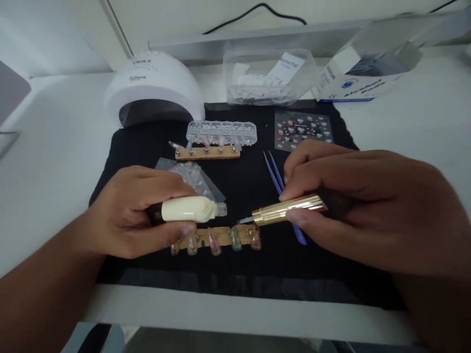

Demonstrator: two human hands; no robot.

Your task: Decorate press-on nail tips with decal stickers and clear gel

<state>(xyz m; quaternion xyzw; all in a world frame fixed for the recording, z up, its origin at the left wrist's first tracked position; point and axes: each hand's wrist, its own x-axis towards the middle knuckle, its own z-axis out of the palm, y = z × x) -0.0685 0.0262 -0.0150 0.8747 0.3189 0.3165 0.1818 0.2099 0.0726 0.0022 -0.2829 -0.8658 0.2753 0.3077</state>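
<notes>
My left hand (136, 211) is closed round a cream nail polish bottle (187, 209), tipped on its side with its uncapped neck facing right. Between the thumb and fingers of my right hand (353, 201) is a ribbed gold polish cap (283, 210), its small brush (245, 221) pointing left toward the bottle, apart from it. Just below lies a wooden strip (223, 236) bearing several decorated false nails, among them a red-patterned one (214, 241) and a green-blue one (236, 239). My left thumb partly covers the strip's left end. Blue tweezers (274, 174) lie partly behind the gold cap.
Behind are a second strip of false nails (208, 153), a clear compartment case (222, 132) and sticker sheets (303, 131). A white nail lamp (154, 88), a plastic tub of pads (270, 78) and an alcohol pad box (364, 81) line the black mat's (250, 272) far side.
</notes>
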